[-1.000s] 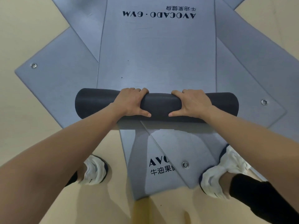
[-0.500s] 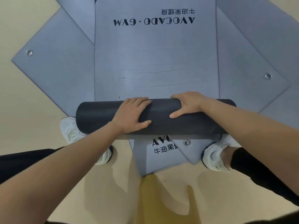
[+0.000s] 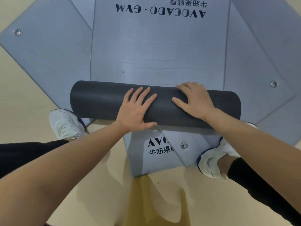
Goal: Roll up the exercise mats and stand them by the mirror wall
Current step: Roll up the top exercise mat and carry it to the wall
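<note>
- On top of the dark roll (image 3: 101, 101), both hands are busy. The left hand (image 3: 136, 110) lies flat on the middle of the roll, fingers straight and spread, and pushes down.
- Right beside it on the roll, the right hand (image 3: 193, 100) bends its fingers over the roll's far side and holds it.
- I think this is the rolling step for the first mat. Past the far side of the roll, the flat part of the mat (image 3: 158, 54) with black letters is not rolled up yet.
- Next, both hands should push the roll away evenly and keep it tight, or one end may run ahead.
- The roll is thick, dark grey and smooth, and it looks soft. The flat part is light grey.
- Under the roll and past both its ends, more grey mats (image 3: 48, 62) lie crossed over each other.
- Two white shoes (image 3: 65, 123) stand on the near side of the roll.
</note>
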### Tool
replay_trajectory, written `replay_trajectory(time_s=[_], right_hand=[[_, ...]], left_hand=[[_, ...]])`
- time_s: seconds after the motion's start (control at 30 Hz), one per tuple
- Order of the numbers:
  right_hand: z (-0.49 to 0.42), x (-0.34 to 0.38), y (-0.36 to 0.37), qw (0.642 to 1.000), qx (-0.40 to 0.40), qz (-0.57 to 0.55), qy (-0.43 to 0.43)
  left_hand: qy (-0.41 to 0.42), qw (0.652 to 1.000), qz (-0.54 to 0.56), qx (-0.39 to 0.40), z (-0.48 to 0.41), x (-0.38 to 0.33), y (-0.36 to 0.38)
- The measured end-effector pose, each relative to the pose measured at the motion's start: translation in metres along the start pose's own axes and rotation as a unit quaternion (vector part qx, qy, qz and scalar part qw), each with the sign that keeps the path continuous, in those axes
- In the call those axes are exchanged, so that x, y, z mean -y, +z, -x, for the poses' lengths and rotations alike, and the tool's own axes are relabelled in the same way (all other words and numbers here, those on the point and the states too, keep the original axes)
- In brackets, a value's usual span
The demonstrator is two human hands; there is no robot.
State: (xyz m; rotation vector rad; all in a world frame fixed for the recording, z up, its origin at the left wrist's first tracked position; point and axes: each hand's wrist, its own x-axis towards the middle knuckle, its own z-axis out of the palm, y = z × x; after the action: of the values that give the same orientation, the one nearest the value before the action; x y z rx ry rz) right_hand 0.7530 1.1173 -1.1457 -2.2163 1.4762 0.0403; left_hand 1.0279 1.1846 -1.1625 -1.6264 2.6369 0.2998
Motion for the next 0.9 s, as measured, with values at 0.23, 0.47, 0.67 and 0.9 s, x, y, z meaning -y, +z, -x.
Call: replay_trajectory(time_s=[0.23, 0.47, 0.67, 0.9], right_hand=[[0.029, 0.013, 0.018, 0.972, -0.165, 0.142, -0.091], [0.013, 0.000, 0.007, 0.971, -0.056, 0.228, -0.046], [-0.036, -0.020, -0.031, 0.980, -0.019, 0.193, -0.051], [-0.099, -0.038, -0.083, 0.989, 0.061, 0.125, 0.057]], left_hand=[[-0.010, 0.996, 0.041, 0.080, -0.063, 0.034, -0.032], [-0.034, 0.985, 0.085, 0.148, -0.109, 0.054, -0.049], [-0.020, 0.999, 0.026, -0.027, -0.112, 0.041, -0.071], [-0.067, 0.994, -0.081, 0.004, -0.083, 0.028, -0.054]])
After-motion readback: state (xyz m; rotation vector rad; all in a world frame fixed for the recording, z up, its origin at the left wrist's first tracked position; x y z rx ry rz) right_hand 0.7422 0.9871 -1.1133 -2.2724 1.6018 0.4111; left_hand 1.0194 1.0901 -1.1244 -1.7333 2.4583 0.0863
